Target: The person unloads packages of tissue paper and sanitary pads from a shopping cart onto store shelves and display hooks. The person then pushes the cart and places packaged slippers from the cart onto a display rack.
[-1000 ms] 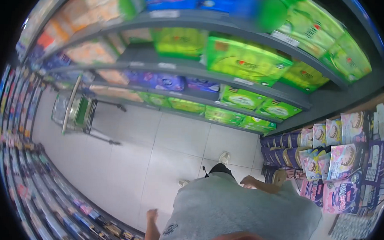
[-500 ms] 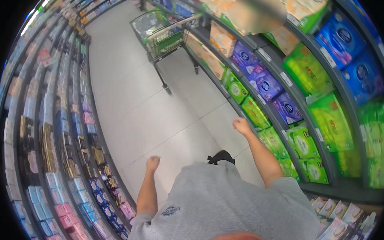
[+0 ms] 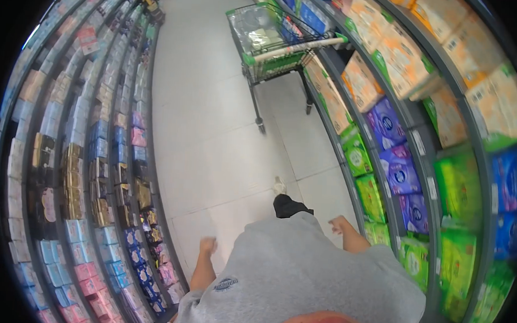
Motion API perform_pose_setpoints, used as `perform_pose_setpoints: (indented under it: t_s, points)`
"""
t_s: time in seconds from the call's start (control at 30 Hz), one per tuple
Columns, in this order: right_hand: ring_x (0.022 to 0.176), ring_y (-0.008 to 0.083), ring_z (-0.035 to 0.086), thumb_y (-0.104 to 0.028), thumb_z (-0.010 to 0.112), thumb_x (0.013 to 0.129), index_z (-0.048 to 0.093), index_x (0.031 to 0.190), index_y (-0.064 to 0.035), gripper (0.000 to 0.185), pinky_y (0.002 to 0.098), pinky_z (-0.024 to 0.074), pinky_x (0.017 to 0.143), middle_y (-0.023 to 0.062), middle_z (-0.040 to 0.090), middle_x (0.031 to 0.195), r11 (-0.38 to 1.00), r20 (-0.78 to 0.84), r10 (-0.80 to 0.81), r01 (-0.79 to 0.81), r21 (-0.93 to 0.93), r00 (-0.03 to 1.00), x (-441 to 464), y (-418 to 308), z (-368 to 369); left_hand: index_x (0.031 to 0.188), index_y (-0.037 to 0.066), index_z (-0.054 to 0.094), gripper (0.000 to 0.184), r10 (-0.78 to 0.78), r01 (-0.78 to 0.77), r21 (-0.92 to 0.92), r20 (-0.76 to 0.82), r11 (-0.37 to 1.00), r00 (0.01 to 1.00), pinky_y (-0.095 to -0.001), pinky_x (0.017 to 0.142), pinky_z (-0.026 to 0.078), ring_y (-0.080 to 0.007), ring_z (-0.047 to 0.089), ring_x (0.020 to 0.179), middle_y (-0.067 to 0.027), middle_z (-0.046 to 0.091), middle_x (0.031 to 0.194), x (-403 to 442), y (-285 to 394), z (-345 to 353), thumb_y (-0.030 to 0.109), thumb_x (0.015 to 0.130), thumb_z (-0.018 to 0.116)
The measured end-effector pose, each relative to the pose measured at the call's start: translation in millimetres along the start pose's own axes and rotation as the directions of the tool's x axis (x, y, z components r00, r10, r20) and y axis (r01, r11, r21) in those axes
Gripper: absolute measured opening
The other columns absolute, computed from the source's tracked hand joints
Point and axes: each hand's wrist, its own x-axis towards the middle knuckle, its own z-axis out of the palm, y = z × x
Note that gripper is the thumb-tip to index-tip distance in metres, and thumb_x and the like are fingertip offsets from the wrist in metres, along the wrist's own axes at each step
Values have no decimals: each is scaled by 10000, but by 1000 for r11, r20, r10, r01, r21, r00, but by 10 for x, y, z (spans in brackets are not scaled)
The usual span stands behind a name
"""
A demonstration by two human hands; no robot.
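My left hand [image 3: 207,245] hangs over the floor on the left side of my body, slightly blurred. Its fingers look curled in, with nothing seen in them. On the other side my right hand [image 3: 340,224] is beside the lower right shelves, apart from the packs. Its fingers are loosely bent and partly apart, and it holds nothing visible. Nearest to it are green tissue packs [image 3: 371,198]. Ahead on the floor stands a shopping cart [image 3: 274,58] with a green-ended handle and some light-coloured goods inside.
Shelves of small packs [image 3: 73,179] line the left side of the aisle. On the right are purple packs [image 3: 399,170], orange-and-cream packs [image 3: 401,61] and blue packs [image 3: 509,178]. Pale floor tiles [image 3: 202,130] run between. My shoe [image 3: 279,185] shows ahead of my body.
The cart appears larger and further right in view. My right hand has drawn back toward my body, and my left hand sits lower in view. A shoe has come into sight.
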Motion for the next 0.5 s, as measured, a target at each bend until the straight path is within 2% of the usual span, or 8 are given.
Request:
perform_pose_setpoints:
  t_s: [0.03, 0.13, 0.17, 0.2, 0.23, 0.27, 0.3, 0.5]
  points:
    - [726, 184, 677, -255, 618, 842, 645, 1073, -69, 297, 384, 545, 619, 101, 693, 857, 950, 0, 250, -245, 194, 968, -158, -158, -168, 840, -4, 635, 216, -152, 148, -73, -53, 986, 987, -353, 399, 420, -226, 534, 453, -135, 606, 643, -48, -110, -112, 212, 832, 621]
    - [730, 257, 657, -307, 616, 866, 617, 1061, -45, 326, 471, 495, 717, 129, 676, 832, 849, -49, 174, -125, 513, 983, -88, -606, -753, 893, -21, 625, 232, -375, 348, -186, -139, 919, 917, -376, 404, 432, -254, 551, 466, -162, 618, 678, -323, 169, -339, 204, 834, 623]
    - [715, 240, 654, -318, 617, 866, 615, 1040, -48, 321, 465, 495, 711, 122, 676, 810, 925, -131, -14, 62, 374, 991, 509, -465, -918, 900, -24, 618, 243, -377, 332, -266, -141, 905, 915, -396, 414, 438, -264, 555, 468, -170, 623, 688, -273, 299, -389, 211, 839, 619]
    - [698, 236, 658, -306, 626, 852, 625, 1009, -47, 303, 464, 502, 688, 126, 681, 810, 950, -50, -261, 248, -189, 964, 665, -674, -1157, 907, -27, 612, 253, -379, 314, -343, -143, 885, 914, -415, 423, 444, -273, 560, 470, -178, 627, 698, -216, 392, -427, 218, 845, 616]
    - [681, 232, 663, -294, 634, 839, 636, 978, -45, 286, 463, 510, 664, 129, 685, 810, 634, 35, -490, 384, -672, 871, 812, -885, -1395, 907, -27, 612, 253, -401, 331, -348, -152, 877, 903, -415, 423, 444, -273, 560, 470, -178, 627, 698, -178, 546, -448, 218, 845, 616]
    - [761, 288, 675, -255, 655, 785, 657, 951, -32, 278, 475, 524, 696, 149, 682, 803, 983, -239, -53, 9, -181, 970, 1258, -1220, -1516, 934, -13, 626, 245, -307, 253, -322, -132, 913, 942, -350, 437, 447, -231, 577, 515, -143, 633, 700, -43, 859, -430, 215, 847, 613]
    - [880, 375, 650, -265, 660, 752, 669, 948, -7, 325, 488, 520, 773, 201, 677, 874, 861, -420, -413, 196, -470, 808, 1527, -1489, -1629, 961, 1, 640, 241, -211, 171, -297, -108, 940, 972, -285, 450, 449, -189, 594, 560, -108, 640, 701, 71, 1182, -420, 213, 849, 610]
    - [1298, 404, 354, -91, 704, 717, 335, 1413, -85, 788, 447, 331, 1064, 237, 337, 1434, 502, -604, -794, 627, -595, 63, -354, -5363, -2635, 1120, 21, 617, 324, 296, -307, -202, -83, 930, 951, -273, 678, 491, -153, 627, 770, -80, 674, 908, 376, 3243, -250, 220, 865, 627]
